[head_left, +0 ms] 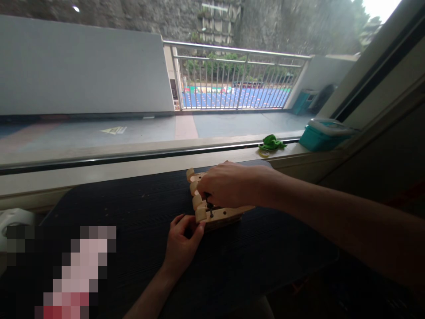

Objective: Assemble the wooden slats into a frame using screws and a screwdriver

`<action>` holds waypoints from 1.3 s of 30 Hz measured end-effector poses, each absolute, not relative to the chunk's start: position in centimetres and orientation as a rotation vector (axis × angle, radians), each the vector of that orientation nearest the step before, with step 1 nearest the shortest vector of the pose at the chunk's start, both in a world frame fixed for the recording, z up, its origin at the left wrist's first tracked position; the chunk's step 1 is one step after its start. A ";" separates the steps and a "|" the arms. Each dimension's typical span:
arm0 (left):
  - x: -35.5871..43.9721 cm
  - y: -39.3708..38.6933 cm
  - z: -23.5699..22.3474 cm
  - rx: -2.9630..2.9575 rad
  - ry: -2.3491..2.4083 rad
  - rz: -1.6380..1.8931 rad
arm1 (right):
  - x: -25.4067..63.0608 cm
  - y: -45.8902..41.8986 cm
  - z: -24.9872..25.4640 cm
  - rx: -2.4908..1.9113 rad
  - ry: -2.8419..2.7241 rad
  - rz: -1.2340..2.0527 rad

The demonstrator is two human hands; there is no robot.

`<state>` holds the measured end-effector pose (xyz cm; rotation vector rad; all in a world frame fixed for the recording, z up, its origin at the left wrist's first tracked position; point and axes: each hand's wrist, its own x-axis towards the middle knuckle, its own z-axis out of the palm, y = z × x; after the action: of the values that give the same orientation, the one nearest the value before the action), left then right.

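Note:
On the dark table lies a light wooden piece (219, 215), made of strips with dark holes and several rounded blocks along its left end. My left hand (183, 237) pinches its near left corner, thumb and fingers closed on the end block (201, 215). Over the piece, my right hand (229, 184) is closed round a small dark tool (210, 204), which points down at the nearest strip beside that block. Most of the tool is hidden by the fingers, so its exact kind cannot be made out. The right hand and wrist also cover the middle of the wooden piece.
The dark table (133, 212) stands against a window sill (159, 166). On the sill are a green cloth (272, 142) and a teal box (323, 136) with a pale lid. A white object (18, 219) is at the left edge. Beyond the glass runs a railing (245, 79).

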<state>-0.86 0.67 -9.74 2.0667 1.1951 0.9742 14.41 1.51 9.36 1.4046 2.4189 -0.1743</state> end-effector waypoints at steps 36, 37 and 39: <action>-0.9 0.6 -10.1 2.090 1.198 0.977 | 13.9 1.4 9.9 1.436 2.366 -0.210; -0.9 0.6 -10.1 2.092 1.199 0.980 | 13.9 1.4 9.8 1.431 2.362 -0.219; -0.9 0.7 -10.2 2.099 1.198 0.986 | 13.9 1.6 9.5 1.432 2.361 -0.225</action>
<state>-0.90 0.70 -10.23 2.0991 1.1983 0.9858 13.93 1.55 9.52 1.4320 2.3607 -0.2252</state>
